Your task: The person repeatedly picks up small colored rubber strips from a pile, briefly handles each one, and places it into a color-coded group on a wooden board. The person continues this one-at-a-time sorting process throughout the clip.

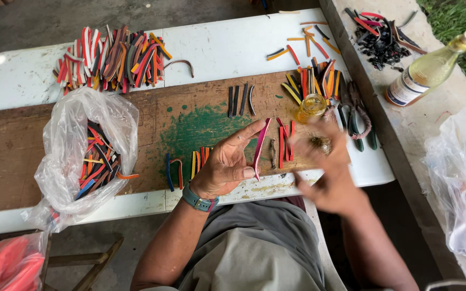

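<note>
Centre frame, the left hand (227, 161) pinches a pink strip (260, 146) upright between thumb and fingers, over the brown board (6, 151) on the white worktop (217, 48). The right hand (327, 167) is motion-blurred, its grip unreadable, beside red strips (285, 141).

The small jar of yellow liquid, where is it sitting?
The small jar stands on the brown board, right of centre in the head view, just beyond the blurred right hand, beside the pliers.
</note>
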